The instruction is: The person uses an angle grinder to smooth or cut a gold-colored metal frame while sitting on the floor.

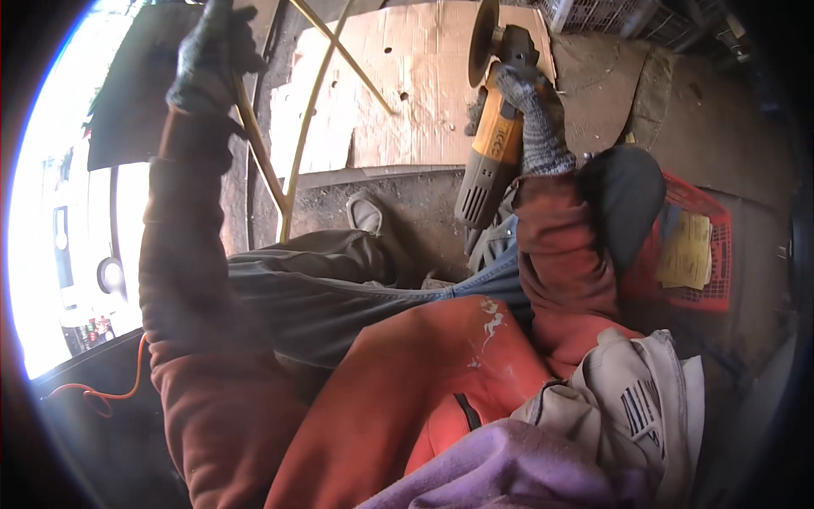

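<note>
My right hand (534, 106), in a grey knitted glove, is wrapped round a yellow-and-black angle grinder (494, 136). The grinder stands nearly upright in view, its round disc (483, 41) at the top and its vented end toward my lap. Far out to the left, my gloved left hand (208, 64) is closed at the upper end of a yellowish metal frame (264, 161). Its thin bars meet in a fork near my leg, and another bar crosses them farther off. The left fingertips are partly hidden at the picture's top edge. Disc and frame are apart.
A flattened cardboard sheet (424, 119) with holes covers the floor ahead. At my right side sits a red plastic crate (721, 263) with yellowish papers (687, 250). Grey crates (657, 24) stand at the far right. An orange cable (102, 394) runs at the lower left.
</note>
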Demonstrator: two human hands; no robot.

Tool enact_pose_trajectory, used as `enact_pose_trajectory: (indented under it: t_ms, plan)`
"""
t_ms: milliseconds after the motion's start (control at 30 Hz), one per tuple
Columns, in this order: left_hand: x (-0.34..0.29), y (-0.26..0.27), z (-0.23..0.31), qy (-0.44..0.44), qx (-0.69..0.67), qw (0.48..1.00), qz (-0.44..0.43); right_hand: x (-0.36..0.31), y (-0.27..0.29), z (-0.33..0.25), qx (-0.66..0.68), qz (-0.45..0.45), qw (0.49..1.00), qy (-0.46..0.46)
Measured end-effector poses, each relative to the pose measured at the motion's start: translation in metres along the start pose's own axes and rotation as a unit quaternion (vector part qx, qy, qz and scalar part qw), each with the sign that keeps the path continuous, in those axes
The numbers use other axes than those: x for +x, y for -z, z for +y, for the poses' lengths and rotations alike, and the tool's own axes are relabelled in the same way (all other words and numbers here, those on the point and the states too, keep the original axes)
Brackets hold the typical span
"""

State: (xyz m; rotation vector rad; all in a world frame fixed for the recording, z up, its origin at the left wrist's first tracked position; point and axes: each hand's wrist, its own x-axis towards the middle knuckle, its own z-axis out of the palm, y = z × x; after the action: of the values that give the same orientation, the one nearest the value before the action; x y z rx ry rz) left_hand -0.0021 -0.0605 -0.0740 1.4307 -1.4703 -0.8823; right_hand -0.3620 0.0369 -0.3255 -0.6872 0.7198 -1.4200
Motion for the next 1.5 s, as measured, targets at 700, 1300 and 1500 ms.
enact_pose_trajectory:
  t_ms: [700, 1300, 1500]
  plan:
    - [-0.044, -0.010, 0.045, -0.060, -0.116, 0.988, 0.078, -0.009, -0.059, -0.024, 0.034, -0.009, 0.999, 0.011]
    - [-0.119, 0.111, -0.005, -0.013, -0.249, 0.869, 0.427, 0.008, -0.004, 0.033, 0.009, 0.034, 0.996, -0.077]
    - [-0.116, 0.155, -0.013, -0.065, -0.240, 0.937, 0.244, -0.009, -0.083, -0.010, 0.059, 0.024, 0.988, -0.137]
